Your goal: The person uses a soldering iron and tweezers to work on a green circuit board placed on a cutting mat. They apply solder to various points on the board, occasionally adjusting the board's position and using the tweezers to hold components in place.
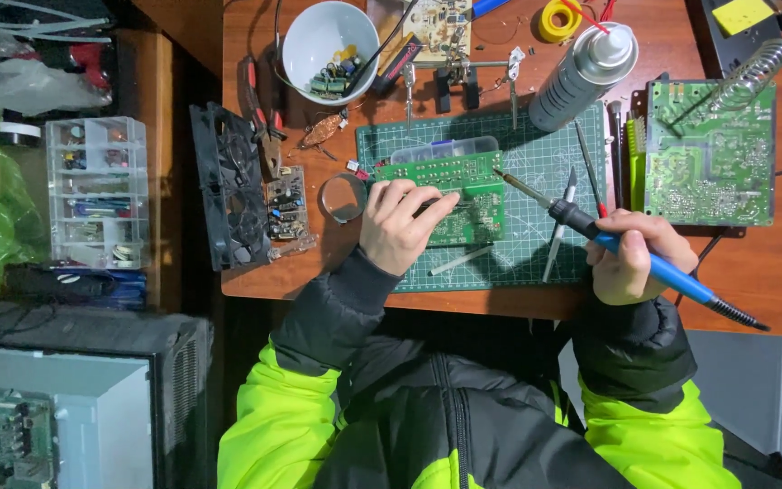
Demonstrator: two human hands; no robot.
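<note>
Left hand (400,226) grasps the small green printed circuit board (450,195), which lies on the green gridded cutting mat (536,254). Right hand (628,258) is clenched around the blue-handled soldering iron (622,244), tip just beside the board's right edge.

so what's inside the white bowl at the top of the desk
The white bowl holds a small heap of electronic parts, green and dark. A black cable crosses its rim, hiding part of the inside.
</note>
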